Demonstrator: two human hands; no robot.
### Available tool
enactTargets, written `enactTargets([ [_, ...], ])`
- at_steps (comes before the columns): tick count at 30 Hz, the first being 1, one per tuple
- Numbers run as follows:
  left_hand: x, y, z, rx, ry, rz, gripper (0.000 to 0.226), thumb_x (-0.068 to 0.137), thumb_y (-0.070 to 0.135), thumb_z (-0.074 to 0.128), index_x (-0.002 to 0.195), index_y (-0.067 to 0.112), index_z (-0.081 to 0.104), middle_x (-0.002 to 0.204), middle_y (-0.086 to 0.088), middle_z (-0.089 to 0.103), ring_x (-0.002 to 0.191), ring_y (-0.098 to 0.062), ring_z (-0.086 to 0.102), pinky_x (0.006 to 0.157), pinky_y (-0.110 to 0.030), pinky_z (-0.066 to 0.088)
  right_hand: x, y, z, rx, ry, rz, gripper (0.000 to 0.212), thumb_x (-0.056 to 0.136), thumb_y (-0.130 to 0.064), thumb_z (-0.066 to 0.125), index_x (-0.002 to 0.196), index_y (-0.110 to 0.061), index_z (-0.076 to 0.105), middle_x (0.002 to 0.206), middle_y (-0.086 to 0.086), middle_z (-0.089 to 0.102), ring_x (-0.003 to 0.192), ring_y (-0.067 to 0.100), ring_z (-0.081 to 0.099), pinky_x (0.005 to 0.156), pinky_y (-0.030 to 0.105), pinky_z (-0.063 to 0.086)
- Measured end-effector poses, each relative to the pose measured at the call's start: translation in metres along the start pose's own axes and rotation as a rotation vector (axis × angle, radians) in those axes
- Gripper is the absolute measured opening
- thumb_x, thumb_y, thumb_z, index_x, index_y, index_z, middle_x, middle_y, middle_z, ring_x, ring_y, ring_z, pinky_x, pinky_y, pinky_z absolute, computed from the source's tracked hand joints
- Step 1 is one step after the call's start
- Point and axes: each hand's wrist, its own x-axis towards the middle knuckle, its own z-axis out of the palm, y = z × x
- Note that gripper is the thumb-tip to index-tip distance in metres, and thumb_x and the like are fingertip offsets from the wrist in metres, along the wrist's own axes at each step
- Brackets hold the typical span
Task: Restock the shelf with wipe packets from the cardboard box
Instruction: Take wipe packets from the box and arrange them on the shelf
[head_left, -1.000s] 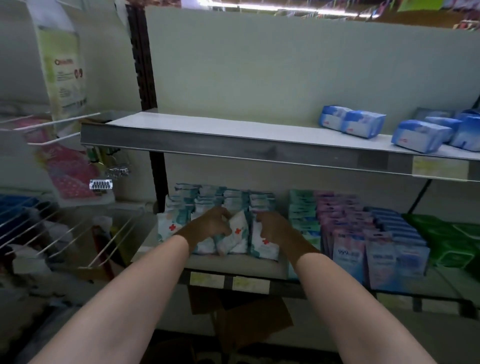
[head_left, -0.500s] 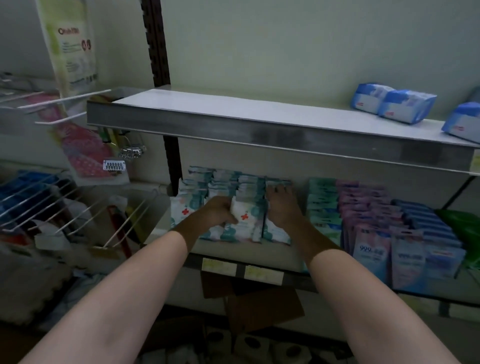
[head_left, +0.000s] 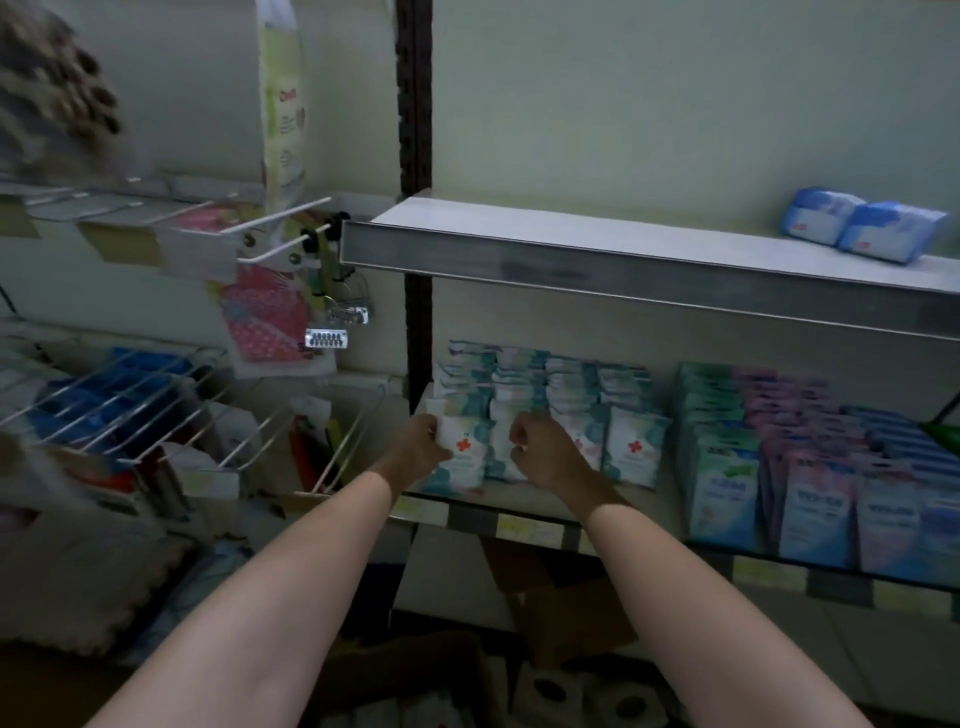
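Observation:
White-and-teal wipe packets (head_left: 631, 449) with a red cross stand in rows on the lower shelf (head_left: 524, 506). My left hand (head_left: 418, 449) grips the leftmost front packet (head_left: 464, 457) by its left edge. My right hand (head_left: 545, 452) is curled into a fist at the neighbouring front packet (head_left: 500, 441), fingers closed at that packet's right side. It hides most of the packet behind it. A brown cardboard box (head_left: 571, 618) sits in the dark under the shelf, between my forearms.
Teal, pink and blue packs (head_left: 810, 493) fill the shelf to the right. The upper shelf (head_left: 623, 265) juts out above my hands and carries blue packs (head_left: 862, 231). Wire racks (head_left: 130, 405) and hanging goods (head_left: 265, 327) crowd the left. Paper rolls (head_left: 550, 691) lie below.
Both hands have shifted left along the front row. The left hand now holds the leftmost packet and the right has drawn into a fist. The view has swung left.

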Motion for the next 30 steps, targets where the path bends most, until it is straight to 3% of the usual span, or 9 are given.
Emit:
enactTargets([
  [5, 0.012, -0.028, -0.017, 0.059, 0.096, -0.013, 0.036, 0.085, 0.007, 0.070, 0.119, 0.007, 0.059, 0.120, -0.011, 0.064, 0.112, -0.026, 0.060, 0.094, -0.036, 0.049, -0.005, -0.020, 0.024, -0.056, -0.032, -0.042, 0.008, 0.089, -0.010, 0.054, 0.096, -0.012, 0.052, 0.098, 0.007, 0.048, 0.085, 0.026, 0.052, 0.076, 0.037, 0.049],
  [14, 0.046, -0.018, -0.014, 0.130, 0.046, 0.074, 0.028, 0.092, 0.012, 0.058, 0.119, 0.008, 0.057, 0.113, -0.014, 0.065, 0.104, -0.030, 0.061, 0.083, -0.029, 0.047, -0.003, -0.025, 0.021, -0.151, 0.017, -0.003, 0.012, 0.089, -0.007, 0.052, 0.101, -0.009, 0.054, 0.103, 0.008, 0.050, 0.089, 0.025, 0.053, 0.077, 0.038, 0.048],
  [20, 0.056, -0.021, -0.019, 0.226, -0.013, 0.104, 0.030, 0.087, 0.014, 0.066, 0.114, 0.005, 0.055, 0.111, -0.016, 0.063, 0.105, -0.032, 0.060, 0.089, -0.040, 0.052, 0.000, -0.027, 0.018, -0.153, 0.019, 0.057, 0.012, 0.090, -0.006, 0.052, 0.102, -0.008, 0.055, 0.103, 0.009, 0.050, 0.086, 0.027, 0.054, 0.076, 0.038, 0.049],
  [23, 0.044, -0.024, -0.025, 0.265, 0.001, 0.081, 0.029, 0.087, 0.027, 0.067, 0.107, 0.010, 0.056, 0.104, -0.009, 0.063, 0.097, -0.027, 0.063, 0.083, -0.038, 0.054, -0.001, -0.036, 0.023, -0.133, 0.002, 0.071, 0.010, 0.090, -0.008, 0.053, 0.100, -0.009, 0.054, 0.101, 0.009, 0.049, 0.084, 0.025, 0.052, 0.076, 0.038, 0.048],
  [26, 0.030, -0.029, -0.031, 0.313, -0.016, 0.081, 0.017, 0.090, 0.027, 0.060, 0.096, 0.011, 0.057, 0.100, -0.009, 0.064, 0.091, -0.026, 0.062, 0.077, -0.035, 0.052, 0.000, -0.050, 0.028, -0.112, -0.028, 0.058, 0.010, 0.090, -0.013, 0.057, 0.099, -0.010, 0.055, 0.098, 0.010, 0.055, 0.087, 0.025, 0.053, 0.072, 0.032, 0.042],
  [30, 0.012, -0.041, -0.036, 0.257, -0.051, 0.116, 0.019, 0.092, 0.027, 0.062, 0.079, 0.015, 0.054, 0.085, -0.003, 0.059, 0.081, -0.021, 0.060, 0.069, -0.030, 0.049, -0.005, -0.069, 0.040, 0.027, -0.109, 0.055, 0.005, 0.089, -0.012, 0.058, 0.092, -0.016, 0.057, 0.088, 0.005, 0.062, 0.081, 0.022, 0.060, 0.070, 0.032, 0.048],
])
